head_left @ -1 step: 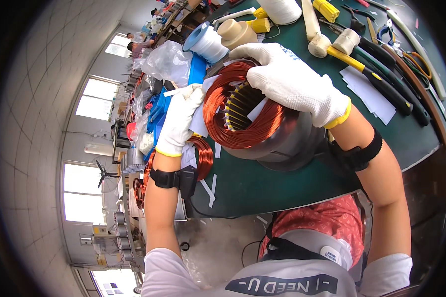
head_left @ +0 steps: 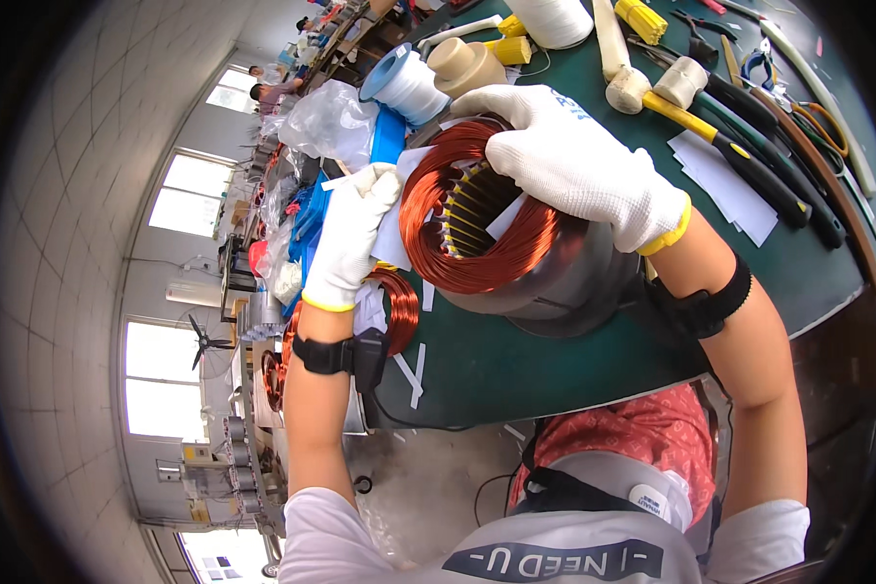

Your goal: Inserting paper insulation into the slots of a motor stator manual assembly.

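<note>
A motor stator with a thick ring of copper winding stands tilted on the green table, its slots lined with yellow and white pieces. My right hand, in a white glove with a yellow cuff, is closed over the ring's far right side, the thumb along its inner edge. Just left of the ring is my gloved left hand, its fingers pinched together on a narrow white strip. White paper pieces lie between that hand and the winding, and a white slip sits inside the bore.
Mallets, pliers and other tools cover the table's far right, beside white paper sheets. Spools stand at the back. Left are blue bins, a plastic bag and a loose copper coil.
</note>
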`<state>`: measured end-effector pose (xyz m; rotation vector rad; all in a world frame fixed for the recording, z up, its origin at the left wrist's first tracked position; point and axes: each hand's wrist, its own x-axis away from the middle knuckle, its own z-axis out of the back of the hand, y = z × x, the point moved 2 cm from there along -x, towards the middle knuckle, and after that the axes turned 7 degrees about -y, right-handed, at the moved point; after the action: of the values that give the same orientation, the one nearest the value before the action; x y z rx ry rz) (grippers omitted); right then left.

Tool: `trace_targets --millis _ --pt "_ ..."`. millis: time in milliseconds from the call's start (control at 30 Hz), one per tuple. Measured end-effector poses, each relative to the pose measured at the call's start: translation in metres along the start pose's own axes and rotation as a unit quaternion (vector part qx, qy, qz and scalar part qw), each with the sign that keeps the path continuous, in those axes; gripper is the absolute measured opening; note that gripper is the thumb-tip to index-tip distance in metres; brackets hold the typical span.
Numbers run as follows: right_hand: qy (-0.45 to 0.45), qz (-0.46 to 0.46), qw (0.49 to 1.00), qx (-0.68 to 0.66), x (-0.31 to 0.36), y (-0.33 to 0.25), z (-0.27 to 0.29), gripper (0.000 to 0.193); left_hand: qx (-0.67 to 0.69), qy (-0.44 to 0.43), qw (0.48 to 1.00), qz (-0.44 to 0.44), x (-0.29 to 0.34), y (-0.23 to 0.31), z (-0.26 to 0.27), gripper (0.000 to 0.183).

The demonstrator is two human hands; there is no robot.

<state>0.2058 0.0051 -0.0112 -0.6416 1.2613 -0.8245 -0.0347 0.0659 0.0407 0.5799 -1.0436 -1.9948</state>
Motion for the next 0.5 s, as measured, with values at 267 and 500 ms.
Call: trace_targets --millis 267,500 --pt "0.006 0.002 1.000 -0.016 0.002 -0.001 0.002 0.046 -0.088 -0.040 0.995 0.037 -0.003 0.027 0.001 0.025" --pt "-0.029 0.006 0.999 -0.030 -0.006 -0.004 0.009 0.048 -0.142 -0.027 0.989 0.019 -0.008 0.046 -0.014 0.027"
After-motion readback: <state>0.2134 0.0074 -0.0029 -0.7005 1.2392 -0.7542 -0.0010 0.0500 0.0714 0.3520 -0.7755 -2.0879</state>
